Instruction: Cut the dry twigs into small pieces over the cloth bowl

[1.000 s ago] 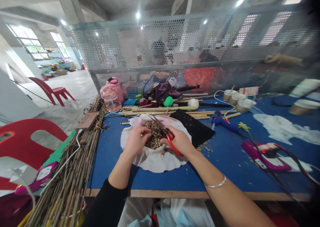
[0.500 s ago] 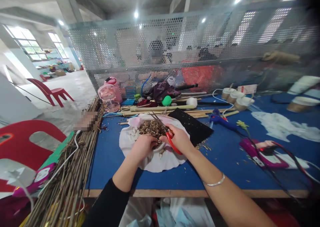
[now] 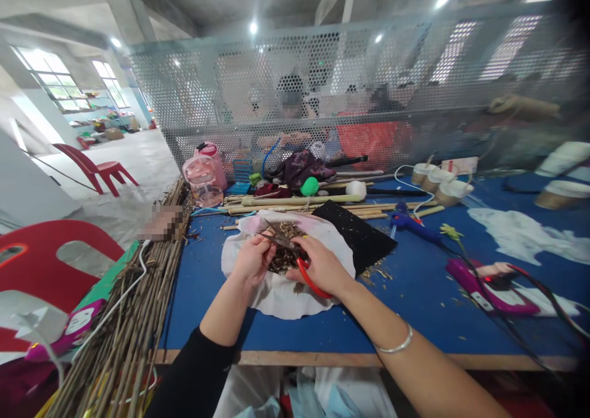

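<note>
Since half a second ago, the left hand [image 3: 252, 258] has been lifted from the near edge of the loose heap of brown dried plant bits [image 3: 282, 262] to its left side, beside the blade tips of the red-handled metal scissors [image 3: 289, 244]. Its fingers are drawn narrow; whether a piece is pinched cannot be told. The scissors are gripped in the right hand [image 3: 320, 264], blades parted. The heap is held at frame centre on a white, wavy-edged cloth [image 3: 295, 304]. With fingers so near the blades, care seems called for.
</note>
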`<state>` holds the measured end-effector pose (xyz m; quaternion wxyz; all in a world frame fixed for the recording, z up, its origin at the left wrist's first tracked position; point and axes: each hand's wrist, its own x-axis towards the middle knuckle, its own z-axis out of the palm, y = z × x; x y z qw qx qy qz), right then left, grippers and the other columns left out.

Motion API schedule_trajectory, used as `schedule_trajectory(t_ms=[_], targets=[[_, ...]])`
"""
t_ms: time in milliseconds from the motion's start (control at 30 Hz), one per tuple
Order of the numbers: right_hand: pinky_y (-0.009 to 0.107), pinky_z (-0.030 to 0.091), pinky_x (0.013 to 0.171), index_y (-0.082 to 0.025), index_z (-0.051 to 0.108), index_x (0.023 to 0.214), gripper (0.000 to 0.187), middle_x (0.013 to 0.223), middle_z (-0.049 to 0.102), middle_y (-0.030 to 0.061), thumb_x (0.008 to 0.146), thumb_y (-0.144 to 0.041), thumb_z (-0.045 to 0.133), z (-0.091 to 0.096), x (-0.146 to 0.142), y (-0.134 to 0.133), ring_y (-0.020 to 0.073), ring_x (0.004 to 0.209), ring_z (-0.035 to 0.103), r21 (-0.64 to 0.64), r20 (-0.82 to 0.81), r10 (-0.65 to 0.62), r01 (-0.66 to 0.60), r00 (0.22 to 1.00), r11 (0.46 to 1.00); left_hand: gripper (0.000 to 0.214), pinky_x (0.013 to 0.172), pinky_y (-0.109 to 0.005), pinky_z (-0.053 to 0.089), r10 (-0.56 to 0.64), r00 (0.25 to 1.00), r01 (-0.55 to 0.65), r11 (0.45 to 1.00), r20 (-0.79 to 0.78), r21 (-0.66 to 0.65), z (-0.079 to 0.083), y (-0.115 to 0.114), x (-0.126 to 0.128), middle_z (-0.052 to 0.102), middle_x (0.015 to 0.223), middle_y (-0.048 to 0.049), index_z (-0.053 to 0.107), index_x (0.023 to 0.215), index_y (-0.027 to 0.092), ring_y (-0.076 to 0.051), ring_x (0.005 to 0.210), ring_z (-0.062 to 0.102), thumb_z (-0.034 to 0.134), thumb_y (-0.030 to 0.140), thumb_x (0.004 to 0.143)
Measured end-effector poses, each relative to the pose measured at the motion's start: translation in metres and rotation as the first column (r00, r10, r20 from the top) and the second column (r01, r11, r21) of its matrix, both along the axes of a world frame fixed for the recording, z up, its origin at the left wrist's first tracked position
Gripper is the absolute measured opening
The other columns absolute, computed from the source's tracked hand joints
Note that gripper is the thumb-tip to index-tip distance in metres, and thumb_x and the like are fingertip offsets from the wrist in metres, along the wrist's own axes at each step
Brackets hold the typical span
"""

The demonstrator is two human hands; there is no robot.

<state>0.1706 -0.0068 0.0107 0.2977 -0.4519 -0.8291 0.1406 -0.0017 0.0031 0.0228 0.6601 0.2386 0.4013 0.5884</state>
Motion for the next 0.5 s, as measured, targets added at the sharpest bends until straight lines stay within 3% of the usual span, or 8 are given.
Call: schedule_trajectory(t_ms=[200,500], targets=[[0.039,0.042,0.084,-0.016,0.049,0.116,0.062,0.103,0.056,0.0116,0.066,-0.048,0.067,-0.0034,-0.0017,0.0013,0.0246,0.094,0.052,0.061,-0.029,0.035,-0.033,0.999,0.998,0.012,0.048,-0.007,0.047,-0.024,1.000,0.024,0.999,0.006,-0.033,0.0029,-0.0037,0.0022,0.056,0.063,0.0034,0.059,0.075,0.013,0.000,0.047,0.052,0.066,0.006,0.069],[0.036,0.046,0.081,-0.014,0.051,0.116,0.063,0.102,0.058,0.0118,0.068,-0.052,0.066,-0.0043,-0.0033,-0.0017,0.0234,0.092,0.056,0.060,-0.108,0.074,-0.068,0.991,0.996,0.015,0.048,-0.007,0.047,-0.081,0.993,0.082,0.997,0.083,-0.011,0.0018,-0.0087,0.0066,0.056,0.062,0.0031,0.056,0.071,0.013,-0.001,0.048,0.052,0.070,0.014,0.067]])
